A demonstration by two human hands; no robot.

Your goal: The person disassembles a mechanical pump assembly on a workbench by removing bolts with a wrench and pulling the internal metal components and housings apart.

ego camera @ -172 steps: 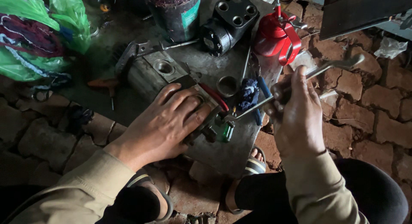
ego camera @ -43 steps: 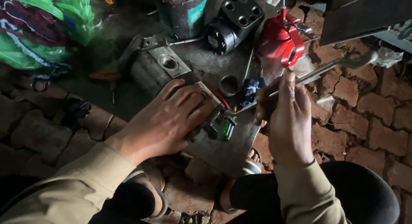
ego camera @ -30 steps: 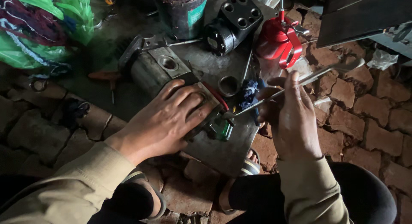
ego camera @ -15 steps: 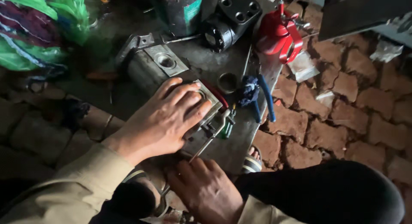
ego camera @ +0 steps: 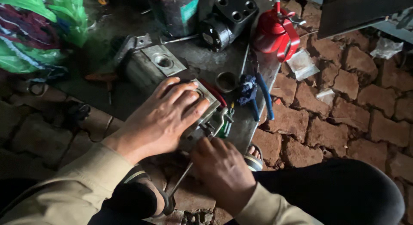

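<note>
Green bags (ego camera: pixel 30 31) far left of metal block (ego camera: pixel 202 108), on brick floor (ego camera: pixel 344 121). Left hand (ego camera: pixel 165 115) flat on block, fingers spread, pressing, gripping nothing. Second metal block (ego camera: pixel 157 65) just behind it, up-left. Block sits on steel plate (ego camera: pixel 241 130). Right hand (ego camera: pixel 223 173) below block, closed around thin wrench (ego camera: pixel 202 154), wrench head at block's right edge. Blue-handled pliers (ego camera: pixel 258 98) right of block. Red oil can (ego camera: pixel 277 33) farther up-right.
</note>
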